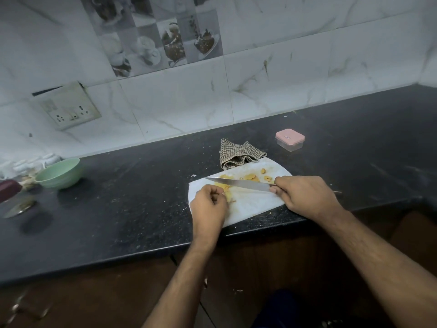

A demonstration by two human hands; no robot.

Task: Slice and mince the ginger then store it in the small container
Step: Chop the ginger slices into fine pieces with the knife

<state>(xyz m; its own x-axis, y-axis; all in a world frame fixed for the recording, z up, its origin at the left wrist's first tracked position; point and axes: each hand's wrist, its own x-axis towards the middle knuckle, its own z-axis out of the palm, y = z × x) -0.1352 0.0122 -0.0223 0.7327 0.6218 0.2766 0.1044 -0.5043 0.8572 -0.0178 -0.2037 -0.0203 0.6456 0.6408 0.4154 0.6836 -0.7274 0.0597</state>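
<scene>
The knife (238, 183) is gripped by the right hand (305, 196), blade laid leftward across the cutting board (250, 204) at the tabletop's front edge, while ginger (225, 189) is pinched beneath its tip by the left hand (209, 204).

Counter (142, 197) showing black, pale specks all over. Cutting board (250, 202) showing white, yellow staining near middle. Ginger pieces (248, 177) showing yellow-tan. Knife blade (238, 183) showing silver-grey. Cloth (238, 153) showing brown-and-cream check. Small container (290, 139) showing clear body, pink lid. Bowl (60, 172) showing pale green. Wall tiles (283, 74) showing white marble, grey veining; tile panel (156, 34) showing grey-brown cup-and-dessert prints.
</scene>
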